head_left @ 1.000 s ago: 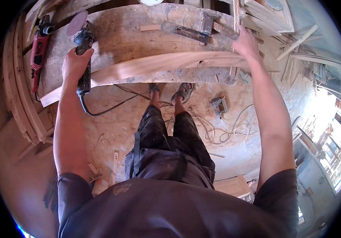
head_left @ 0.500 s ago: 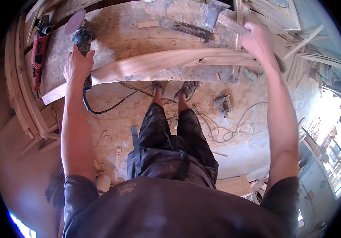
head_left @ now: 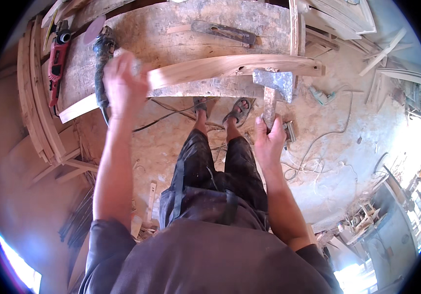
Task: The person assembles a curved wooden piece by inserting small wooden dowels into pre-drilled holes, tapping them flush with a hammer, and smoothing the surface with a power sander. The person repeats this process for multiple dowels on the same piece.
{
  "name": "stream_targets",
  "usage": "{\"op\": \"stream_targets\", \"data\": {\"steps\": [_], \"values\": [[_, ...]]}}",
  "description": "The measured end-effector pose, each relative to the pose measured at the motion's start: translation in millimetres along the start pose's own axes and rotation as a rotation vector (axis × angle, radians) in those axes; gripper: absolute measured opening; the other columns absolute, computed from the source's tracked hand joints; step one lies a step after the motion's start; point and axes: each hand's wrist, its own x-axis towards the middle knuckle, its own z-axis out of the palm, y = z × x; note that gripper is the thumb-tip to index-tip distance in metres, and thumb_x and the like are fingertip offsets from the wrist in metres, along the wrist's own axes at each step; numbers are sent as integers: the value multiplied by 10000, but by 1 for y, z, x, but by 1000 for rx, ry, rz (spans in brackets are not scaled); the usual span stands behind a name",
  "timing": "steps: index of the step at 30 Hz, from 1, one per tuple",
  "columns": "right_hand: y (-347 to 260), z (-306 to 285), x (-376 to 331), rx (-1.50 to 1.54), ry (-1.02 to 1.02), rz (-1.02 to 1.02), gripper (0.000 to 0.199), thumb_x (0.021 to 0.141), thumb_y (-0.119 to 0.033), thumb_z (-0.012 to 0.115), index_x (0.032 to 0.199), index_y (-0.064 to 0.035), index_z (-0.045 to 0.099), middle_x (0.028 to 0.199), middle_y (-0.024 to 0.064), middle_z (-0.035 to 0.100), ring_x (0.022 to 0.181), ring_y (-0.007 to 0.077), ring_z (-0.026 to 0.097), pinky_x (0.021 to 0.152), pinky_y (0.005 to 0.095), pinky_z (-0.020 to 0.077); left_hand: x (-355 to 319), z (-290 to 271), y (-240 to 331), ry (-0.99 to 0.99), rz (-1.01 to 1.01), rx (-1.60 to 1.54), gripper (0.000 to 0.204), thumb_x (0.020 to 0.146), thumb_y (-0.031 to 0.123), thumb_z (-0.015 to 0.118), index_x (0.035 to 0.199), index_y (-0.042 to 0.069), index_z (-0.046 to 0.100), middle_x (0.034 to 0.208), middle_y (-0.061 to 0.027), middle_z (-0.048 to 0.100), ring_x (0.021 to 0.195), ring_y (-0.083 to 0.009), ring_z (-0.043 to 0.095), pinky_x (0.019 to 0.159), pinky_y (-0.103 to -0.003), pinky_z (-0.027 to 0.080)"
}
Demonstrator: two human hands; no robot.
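Observation:
My right hand (head_left: pixel 271 142) grips a hatchet (head_left: pixel 269 102) by its wooden handle, in front of the bench. The steel head is uppermost and overlaps the near edge of a long curved wooden board (head_left: pixel 205 70). My left hand (head_left: pixel 126 87) is smeared by motion over the left part of that board, so its fingers cannot be read. Just left of it an angle grinder (head_left: pixel 100 66) with a pinkish disc lies on the thick wooden workbench (head_left: pixel 146 29), apparently let go. A long wooden hand plane (head_left: pixel 222 32) rests farther back.
A red power tool (head_left: pixel 58 66) lies at the bench's left end, beside long stacked planks (head_left: pixel 28 93). Cables (head_left: pixel 313 147) trail over the dusty floor. A small greenish tool (head_left: pixel 322 95) is on the floor at right, near leaning wood pieces (head_left: pixel 338 19).
My right hand has brought the hatchet from the bench's far right to its near side. My left hand has come off the grinder and moved right, over the curved board.

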Motion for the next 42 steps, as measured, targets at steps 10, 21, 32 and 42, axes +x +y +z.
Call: {"op": "stream_targets", "data": {"steps": [10, 21, 32, 42], "values": [[3, 19, -8, 142, 151, -80, 303, 1001, -207, 673, 1181, 14, 570, 920, 100, 639, 806, 204, 625, 734, 358, 523, -2, 46, 126, -183, 253, -350, 655, 820, 379, 774, 1295, -39, 605, 1216, -184, 660, 1159, -366, 585, 1047, -487, 406], [4, 83, 2, 115, 69, -166, 327, 1004, -154, 607, 1234, 54, 505, 941, 180, 735, 822, 313, 734, 733, 408, 547, -9, 74, 118, 85, 351, -312, 597, 745, 385, 799, 1179, 7, 643, 1069, -124, 686, 960, -315, 649, 832, -444, 481], [6, 87, -1, 15, 36, -91, 334, 989, -148, 622, 1228, 53, 503, 963, 202, 711, 863, 343, 717, 765, 419, 542, -7, 77, 113, 109, 359, -335, 597, 741, 431, 789, 1153, 22, 651, 1026, -100, 678, 927, -296, 651, 807, -433, 482], [6, 84, 7, 10, 10, -104, 322, 979, -131, 647, 1202, 48, 498, 908, 171, 684, 727, 287, 668, 693, 387, 524, -6, 77, 114, 76, 340, -329, 603, 726, 428, 800, 1154, 29, 653, 1060, -89, 679, 930, -290, 648, 808, -426, 479]]}}
